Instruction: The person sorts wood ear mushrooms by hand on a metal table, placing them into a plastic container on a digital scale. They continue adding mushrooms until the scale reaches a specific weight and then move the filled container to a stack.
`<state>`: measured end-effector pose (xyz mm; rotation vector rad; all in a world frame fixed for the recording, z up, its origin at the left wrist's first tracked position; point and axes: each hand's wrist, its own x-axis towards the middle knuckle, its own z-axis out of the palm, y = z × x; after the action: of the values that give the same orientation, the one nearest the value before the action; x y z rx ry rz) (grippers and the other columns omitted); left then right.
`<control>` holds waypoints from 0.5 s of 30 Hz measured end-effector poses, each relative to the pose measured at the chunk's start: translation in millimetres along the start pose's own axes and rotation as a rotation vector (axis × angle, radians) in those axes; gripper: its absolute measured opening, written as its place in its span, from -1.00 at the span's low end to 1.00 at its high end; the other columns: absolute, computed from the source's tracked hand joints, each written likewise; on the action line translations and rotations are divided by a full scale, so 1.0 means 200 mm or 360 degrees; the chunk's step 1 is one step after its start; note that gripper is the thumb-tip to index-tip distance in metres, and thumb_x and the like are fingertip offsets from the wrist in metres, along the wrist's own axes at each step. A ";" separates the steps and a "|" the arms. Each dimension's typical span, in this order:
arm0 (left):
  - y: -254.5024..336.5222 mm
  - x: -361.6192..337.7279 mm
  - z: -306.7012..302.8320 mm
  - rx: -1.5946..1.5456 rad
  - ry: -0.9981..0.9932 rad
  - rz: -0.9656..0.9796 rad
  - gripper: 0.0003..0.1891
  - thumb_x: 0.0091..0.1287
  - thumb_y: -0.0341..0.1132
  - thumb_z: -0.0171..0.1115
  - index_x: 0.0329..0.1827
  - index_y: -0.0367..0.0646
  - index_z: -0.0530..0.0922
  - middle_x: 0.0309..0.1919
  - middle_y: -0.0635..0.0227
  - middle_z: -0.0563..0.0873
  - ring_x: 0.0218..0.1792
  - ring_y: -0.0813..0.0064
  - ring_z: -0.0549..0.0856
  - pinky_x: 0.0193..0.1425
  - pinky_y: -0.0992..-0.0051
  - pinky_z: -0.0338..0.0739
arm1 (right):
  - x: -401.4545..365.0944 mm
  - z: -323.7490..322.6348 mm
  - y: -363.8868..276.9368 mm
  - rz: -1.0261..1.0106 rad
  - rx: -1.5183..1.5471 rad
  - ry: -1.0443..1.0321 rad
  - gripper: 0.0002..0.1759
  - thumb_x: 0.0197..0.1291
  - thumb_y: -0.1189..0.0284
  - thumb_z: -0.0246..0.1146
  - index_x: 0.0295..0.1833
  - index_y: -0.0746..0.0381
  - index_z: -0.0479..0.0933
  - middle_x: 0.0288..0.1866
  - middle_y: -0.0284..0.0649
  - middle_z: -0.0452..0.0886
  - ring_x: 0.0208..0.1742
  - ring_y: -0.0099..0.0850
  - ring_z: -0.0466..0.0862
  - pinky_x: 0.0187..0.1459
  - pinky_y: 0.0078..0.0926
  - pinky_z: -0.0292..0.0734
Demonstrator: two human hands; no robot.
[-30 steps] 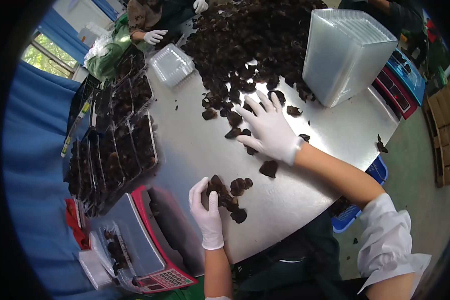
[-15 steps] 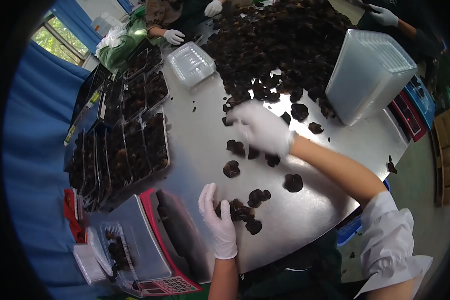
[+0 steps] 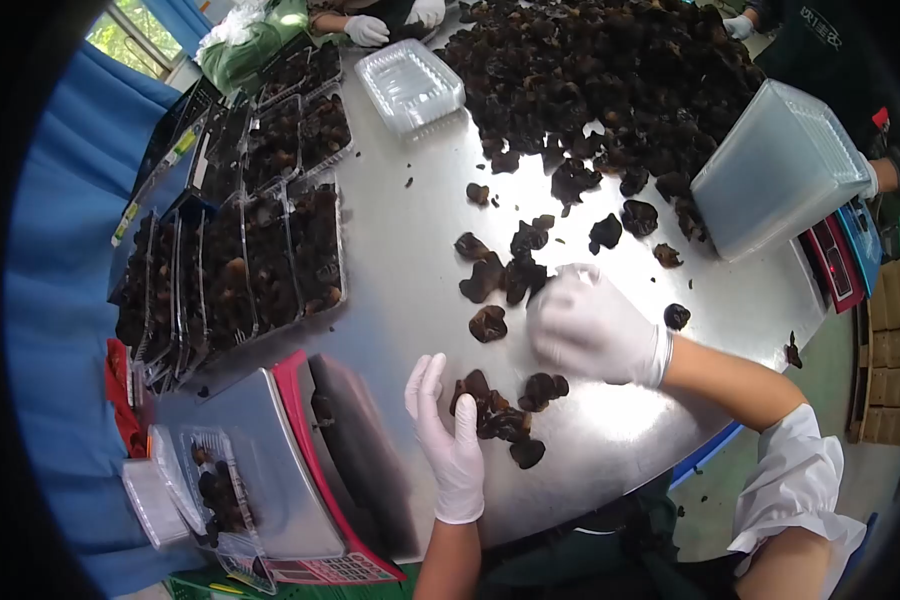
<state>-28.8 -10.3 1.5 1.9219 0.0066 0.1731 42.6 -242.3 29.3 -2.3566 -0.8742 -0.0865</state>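
Note:
My left hand (image 3: 448, 445), in a white glove, rests on the metal table with thumb and fingers apart. It holds nothing and lies beside a small group of black wood ear mushrooms (image 3: 510, 425), close to the thumb. My right hand (image 3: 595, 330), also gloved and slightly blurred, is low over the table with its fingers curled down. What lies beneath those fingers is hidden. Just beyond it is a loose cluster of wood ears (image 3: 520, 265), with a single wood ear (image 3: 488, 323) to its left. Another piece (image 3: 677, 317) sits right of the wrist.
A large heap of wood ears (image 3: 600, 70) covers the far table. Filled clear trays (image 3: 260, 260) line the left. A pink scale (image 3: 305, 450) stands front left; a clear container (image 3: 410, 85) and a container stack (image 3: 775, 175) stand farther back. Co-workers' gloved hands (image 3: 367, 31) are across the table.
My right hand has moved right and nearer to me, uncovering the wood ear cluster. My left hand stays beside its group. The view has shifted, and a co-worker's hand now touches the container stack.

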 end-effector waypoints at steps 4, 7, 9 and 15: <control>-0.02 -0.01 0.00 -0.0050 0.0022 0.0012 -0.49 0.53 -0.16 0.12 0.45 -0.24 0.40 0.42 0.07 0.38 0.45 0.17 0.38 0.50 0.19 0.29 | 0.14 0.02 0.16 0.0179 -0.0296 0.0499 -0.59 0.21 0.22 0.30 0.08 0.22 0.55 0.12 -0.02 0.50 0.23 -0.02 0.44 0.33 -0.03 0.33; -0.02 -0.01 0.01 -0.0094 0.0088 0.0020 -0.49 0.57 -0.12 0.06 0.47 -0.23 0.38 0.44 0.08 0.35 0.46 0.19 0.36 0.50 0.20 0.28 | 0.20 0.15 0.04 0.0406 -0.0230 0.0088 -0.28 0.27 -0.11 0.21 0.31 0.22 0.46 0.39 0.14 0.36 0.46 0.14 0.31 0.44 0.16 0.20; -0.02 -0.02 0.01 -0.0125 0.0150 -0.0002 -0.48 0.59 -0.11 0.02 0.47 -0.24 0.38 0.45 0.08 0.34 0.47 0.20 0.35 0.51 0.21 0.27 | 0.10 0.25 -0.13 0.0091 -0.0371 -0.0049 -0.15 0.26 -0.13 0.22 0.49 0.21 0.33 0.53 0.17 0.23 0.51 0.27 0.24 0.45 0.39 0.11; -0.04 0.00 -0.03 -0.0032 0.0234 0.0026 -0.48 0.62 -0.13 -0.06 0.49 -0.29 0.36 0.49 0.12 0.30 0.51 0.25 0.30 0.55 0.25 0.18 | -0.08 0.13 -0.30 -0.0254 0.0077 0.0054 -0.46 0.26 0.20 0.30 0.31 0.18 0.50 0.40 -0.03 0.43 0.42 0.01 0.42 0.42 0.11 0.28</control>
<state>-29.8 -2.1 -3.1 1.8859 0.0870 0.3238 -9.6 -200.6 36.4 -2.2314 -1.0351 -0.1677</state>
